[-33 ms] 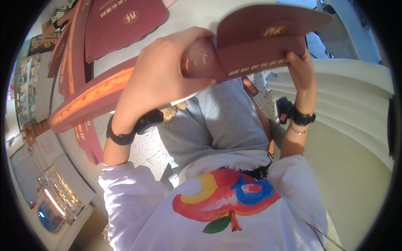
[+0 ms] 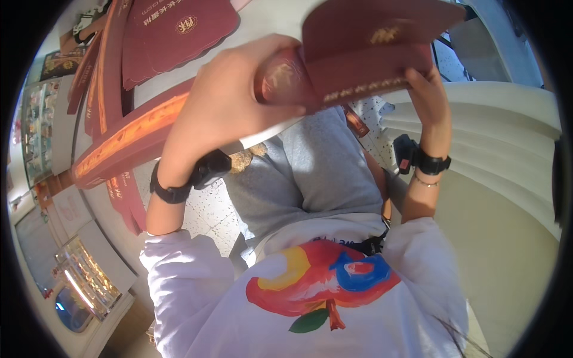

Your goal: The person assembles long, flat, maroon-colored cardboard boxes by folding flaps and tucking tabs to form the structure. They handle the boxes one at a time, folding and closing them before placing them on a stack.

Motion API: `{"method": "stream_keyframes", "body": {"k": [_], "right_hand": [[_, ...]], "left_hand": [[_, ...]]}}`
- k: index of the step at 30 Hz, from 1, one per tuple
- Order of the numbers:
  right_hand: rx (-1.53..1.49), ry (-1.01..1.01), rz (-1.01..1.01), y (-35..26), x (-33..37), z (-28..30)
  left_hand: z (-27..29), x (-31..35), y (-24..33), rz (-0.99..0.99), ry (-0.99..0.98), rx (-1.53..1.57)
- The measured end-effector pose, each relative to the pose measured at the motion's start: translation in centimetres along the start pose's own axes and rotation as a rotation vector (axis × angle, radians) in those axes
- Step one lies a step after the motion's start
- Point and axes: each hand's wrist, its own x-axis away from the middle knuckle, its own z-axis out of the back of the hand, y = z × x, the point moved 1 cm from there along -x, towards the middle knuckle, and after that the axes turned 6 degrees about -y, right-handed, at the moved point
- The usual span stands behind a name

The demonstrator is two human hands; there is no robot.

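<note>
I hold a dark red cardboard gift box [image 2: 370, 53] with a gold emblem up in front of me, over a white table [image 2: 268, 24]. My left hand [image 2: 233, 95] wraps over its left end, with the thumb pressed on a folded flap. Gripping the box's lower right edge from below is my right hand [image 2: 427, 89]. Each wrist carries a black band. The box's far side is out of sight.
Several flat dark red cartons [image 2: 173, 30] lie stacked on the table at the upper left. A long red box side with a gold stripe [image 2: 131, 137] leans at the table's near edge. White curved ledges [image 2: 507, 137] run along the right. A glass display case [image 2: 83, 280] stands at the lower left.
</note>
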Motion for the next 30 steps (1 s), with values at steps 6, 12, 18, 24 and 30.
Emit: {"method": "stream_keyframes", "body": {"k": [6, 12, 18, 24, 30], "right_hand": [[0.026, -0.091, -0.020, -1.0, -0.9, -1.2], [0.163, -0.043, -0.060, -1.1, -0.5, -1.7], [0.180, -0.068, -0.092, -0.8, 0.0, -1.2], [0.273, -0.044, -0.073, -0.8, 0.5, -1.3], [0.347, -0.147, -0.079, -1.8, 1.0, -1.1]], "left_hand": [[0.4, -0.3, -0.7, -0.047, -0.164, 0.173], [0.5, -0.7, -1.0, 0.010, -0.243, 0.177], [0.6, -1.1, -1.0, 0.154, -0.240, 0.146], [1.1, -0.8, -0.2, 0.113, -0.210, 0.165], [1.4, -1.4, -0.8, -0.009, -0.148, 0.209]]}}
